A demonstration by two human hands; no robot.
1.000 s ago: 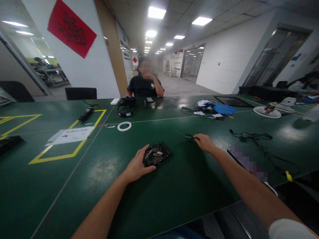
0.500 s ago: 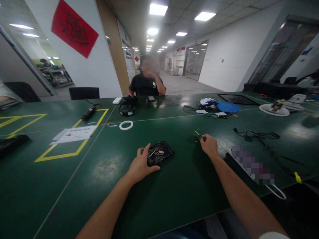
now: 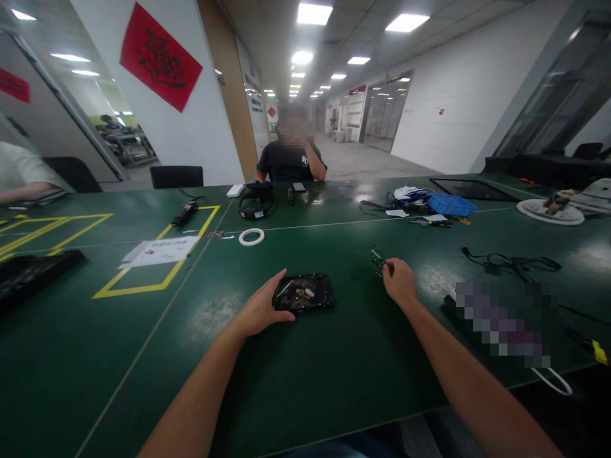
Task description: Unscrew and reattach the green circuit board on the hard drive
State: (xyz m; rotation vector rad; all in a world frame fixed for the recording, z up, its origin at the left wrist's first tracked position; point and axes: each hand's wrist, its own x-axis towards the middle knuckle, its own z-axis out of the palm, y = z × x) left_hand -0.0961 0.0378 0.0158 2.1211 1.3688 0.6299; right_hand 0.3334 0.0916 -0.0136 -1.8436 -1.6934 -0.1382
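Note:
My left hand [image 3: 261, 308] grips the left end of a flat black device housing [image 3: 321, 294], thumb along the near edge and fingers at the far one. Small white and orange-brown parts and a thin silvery piece show on the housing's upper face. To the right, my right hand [image 3: 400, 283] pinches a small green circuit board [image 3: 377, 258] by its near side, just above or on the table; I cannot tell which. The hand's fingertips are partly hidden behind the knuckles.
A white tape ring [image 3: 251, 237] and a printed paper sheet [image 3: 162, 251] lie left on the green table [image 3: 296, 369]. At the right are black cables [image 3: 510, 259], a blue basket [image 3: 451, 205] and a blurred-out object [image 3: 501, 321]. Across the table sits a person [image 3: 291, 159].
My left hand has turned the black housing so its long edges run more straight across. My right hand still holds the circuit board, now tilted slightly differently. The view has swung a little left.

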